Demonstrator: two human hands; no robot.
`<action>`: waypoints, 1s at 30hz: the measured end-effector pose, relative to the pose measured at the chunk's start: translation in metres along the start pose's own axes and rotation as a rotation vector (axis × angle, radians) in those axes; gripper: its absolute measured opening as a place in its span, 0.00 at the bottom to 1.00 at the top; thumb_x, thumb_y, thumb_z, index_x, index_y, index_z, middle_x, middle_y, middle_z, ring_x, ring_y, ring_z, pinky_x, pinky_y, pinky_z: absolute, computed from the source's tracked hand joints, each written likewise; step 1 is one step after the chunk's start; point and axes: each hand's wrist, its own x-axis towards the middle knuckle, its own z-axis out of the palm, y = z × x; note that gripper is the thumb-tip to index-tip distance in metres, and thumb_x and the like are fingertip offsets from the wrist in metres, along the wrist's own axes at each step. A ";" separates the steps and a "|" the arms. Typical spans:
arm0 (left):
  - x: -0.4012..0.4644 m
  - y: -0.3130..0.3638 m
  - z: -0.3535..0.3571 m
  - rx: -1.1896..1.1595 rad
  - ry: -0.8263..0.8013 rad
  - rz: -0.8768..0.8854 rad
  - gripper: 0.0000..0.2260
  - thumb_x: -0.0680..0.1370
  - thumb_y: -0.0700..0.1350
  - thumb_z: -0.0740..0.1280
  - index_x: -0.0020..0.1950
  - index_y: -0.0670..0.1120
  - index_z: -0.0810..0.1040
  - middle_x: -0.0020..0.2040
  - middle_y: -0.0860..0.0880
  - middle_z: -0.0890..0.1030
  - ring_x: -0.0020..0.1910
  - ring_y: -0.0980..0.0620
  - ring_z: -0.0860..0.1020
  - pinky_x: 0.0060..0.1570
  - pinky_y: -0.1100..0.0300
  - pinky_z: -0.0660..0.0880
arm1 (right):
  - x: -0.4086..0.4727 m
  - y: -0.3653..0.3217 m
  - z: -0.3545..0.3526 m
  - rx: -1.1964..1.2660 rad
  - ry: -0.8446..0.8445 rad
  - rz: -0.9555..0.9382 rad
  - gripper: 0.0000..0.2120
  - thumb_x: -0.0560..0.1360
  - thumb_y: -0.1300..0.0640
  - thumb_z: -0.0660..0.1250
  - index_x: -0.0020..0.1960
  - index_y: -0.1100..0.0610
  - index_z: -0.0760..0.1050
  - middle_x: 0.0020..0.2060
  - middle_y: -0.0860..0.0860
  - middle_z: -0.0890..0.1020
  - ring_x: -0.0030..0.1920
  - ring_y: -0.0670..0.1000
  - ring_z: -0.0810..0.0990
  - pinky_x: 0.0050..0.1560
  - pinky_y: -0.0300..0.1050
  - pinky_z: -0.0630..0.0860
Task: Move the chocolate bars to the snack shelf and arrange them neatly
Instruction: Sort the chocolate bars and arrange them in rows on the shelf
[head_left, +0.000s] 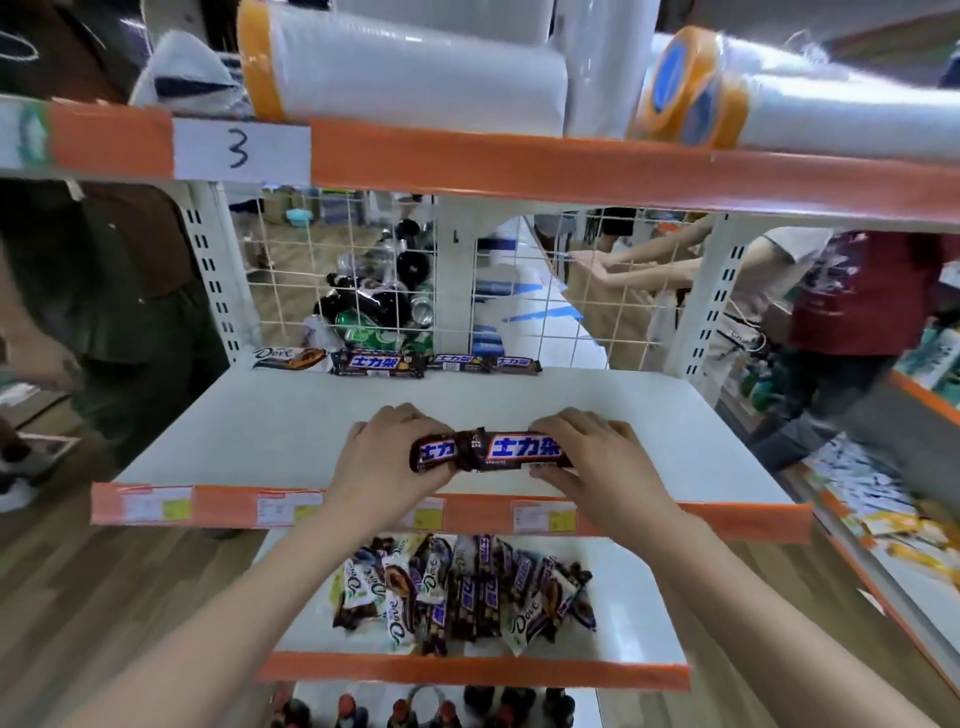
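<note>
Two hands, left hand (387, 452) and right hand (592, 457), are gripping two Snickers bars (493, 451). Four bars are sitting in the back row (397, 361): one Dove, three Snickers. Lower-shelf pile (462, 592) is too jumbled for counting.

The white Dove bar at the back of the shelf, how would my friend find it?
Find the white middle shelf. Along its back edge lies a row of bars. The Dove bar is leftmost, the only white wrapper there; the others are dark brown.
</note>
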 end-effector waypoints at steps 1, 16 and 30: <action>0.005 -0.002 -0.002 -0.004 0.002 -0.007 0.11 0.70 0.53 0.70 0.52 0.55 0.80 0.45 0.54 0.76 0.51 0.50 0.74 0.48 0.54 0.69 | 0.006 0.000 -0.001 0.004 0.008 -0.005 0.19 0.76 0.46 0.64 0.64 0.50 0.70 0.57 0.46 0.76 0.57 0.51 0.73 0.55 0.48 0.68; 0.036 -0.092 -0.011 -0.132 -0.044 -0.036 0.12 0.68 0.48 0.75 0.50 0.50 0.82 0.43 0.51 0.78 0.43 0.50 0.76 0.46 0.47 0.74 | 0.087 -0.028 0.045 0.017 -0.043 -0.054 0.18 0.75 0.44 0.64 0.61 0.51 0.71 0.52 0.46 0.76 0.52 0.49 0.74 0.50 0.44 0.67; 0.082 -0.204 -0.031 -0.090 -0.085 -0.086 0.12 0.68 0.49 0.75 0.50 0.54 0.81 0.44 0.54 0.78 0.44 0.52 0.76 0.47 0.48 0.75 | 0.188 -0.067 0.109 0.067 -0.069 -0.008 0.21 0.74 0.44 0.66 0.63 0.51 0.71 0.55 0.46 0.75 0.56 0.48 0.73 0.53 0.44 0.67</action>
